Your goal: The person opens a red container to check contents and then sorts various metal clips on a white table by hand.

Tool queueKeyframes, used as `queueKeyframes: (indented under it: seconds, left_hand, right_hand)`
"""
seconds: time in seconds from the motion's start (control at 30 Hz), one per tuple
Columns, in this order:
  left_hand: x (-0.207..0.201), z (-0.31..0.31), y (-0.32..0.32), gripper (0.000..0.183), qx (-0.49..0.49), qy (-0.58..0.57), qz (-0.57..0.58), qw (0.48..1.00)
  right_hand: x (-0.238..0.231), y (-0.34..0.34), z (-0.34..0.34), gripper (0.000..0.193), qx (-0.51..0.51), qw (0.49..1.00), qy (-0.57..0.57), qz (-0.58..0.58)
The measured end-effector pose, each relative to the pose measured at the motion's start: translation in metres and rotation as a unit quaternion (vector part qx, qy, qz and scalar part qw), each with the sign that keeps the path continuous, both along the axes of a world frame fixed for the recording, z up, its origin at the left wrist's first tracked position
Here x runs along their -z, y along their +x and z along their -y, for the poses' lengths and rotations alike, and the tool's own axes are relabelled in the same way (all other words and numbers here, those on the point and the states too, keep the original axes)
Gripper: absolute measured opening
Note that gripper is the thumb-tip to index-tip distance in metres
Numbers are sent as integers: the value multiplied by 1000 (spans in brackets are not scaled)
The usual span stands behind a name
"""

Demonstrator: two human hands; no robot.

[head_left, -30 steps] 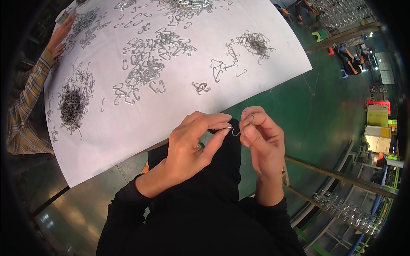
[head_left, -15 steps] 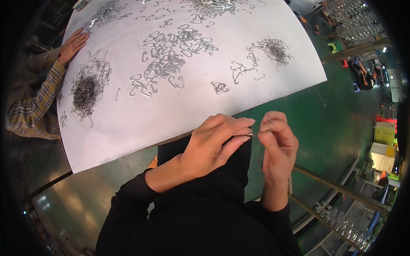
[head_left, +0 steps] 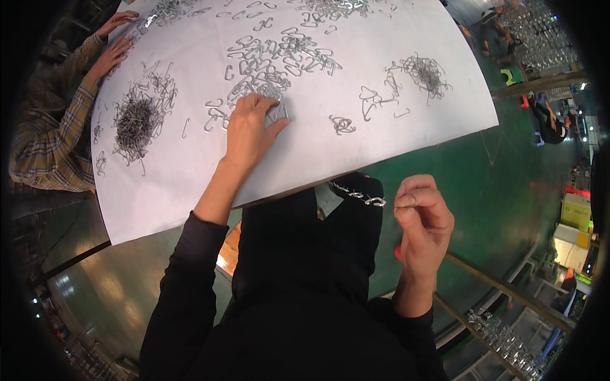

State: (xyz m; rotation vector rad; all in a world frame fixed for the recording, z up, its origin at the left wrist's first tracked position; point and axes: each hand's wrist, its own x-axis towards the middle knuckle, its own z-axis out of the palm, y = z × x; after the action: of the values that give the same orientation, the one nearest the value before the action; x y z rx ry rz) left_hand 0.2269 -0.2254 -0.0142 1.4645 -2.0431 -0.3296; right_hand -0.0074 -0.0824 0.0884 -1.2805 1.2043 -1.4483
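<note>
On the white tabletop (head_left: pixel 305 149), my left hand (head_left: pixel 248 130) reaches down at the near edge of the middle pile of bent metal hooks (head_left: pixel 270 79). Its thumb and forefinger are apart, either side of a silver hook (head_left: pixel 282 113). My right hand (head_left: pixel 424 213) is raised off the table's near side, fingertips pinched together; a thin grey sliver shows at them, too small to name. Just left of those fingertips, a short chain of linked silver hooks (head_left: pixel 359 194) lies across my dark-trousered knee. Whether the chain connects to the right hand, I cannot tell.
A dense heap of hooks (head_left: pixel 133 127) lies at the left, a smaller heap (head_left: pixel 427 77) at the right, with a little cluster (head_left: pixel 342 124) nearer me. Another person's hands (head_left: pixel 113 56) rest at the table's left edge. Metal racks (head_left: pixel 508 340) stand beyond the green floor.
My left hand has moved away from the right hand, forward and left onto the table by the hook pile. The right hand stays pinched, slightly lower. The chain now shows across my knee.
</note>
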Motion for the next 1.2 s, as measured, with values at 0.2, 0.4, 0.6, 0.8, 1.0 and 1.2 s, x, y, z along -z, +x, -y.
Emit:
queueKeyframes:
  seconds: [0.2,0.4,0.6,0.8,1.0,1.2]
  left_hand:
    - [-3,11,-9,23,24,92,-44,995]
    - [-16,-2,-30,16,38,193,-207,958]
    - [-74,-49,-73,9,119,276,-464,833]
    - [-93,-67,-88,11,169,171,-452,859]
    - [-98,-75,-89,14,194,94,-431,876]
    - [-95,-78,-81,17,208,80,-406,886]
  right_hand:
    - [4,2,-1,5,-14,997,25,70]
    - [13,1,5,5,-27,995,53,76]
    - [25,0,12,6,-44,989,95,104]
    - [26,3,15,10,-52,984,101,139]
    - [23,-3,15,12,-47,990,108,79]
    - [-47,-22,3,31,63,877,-230,-417]
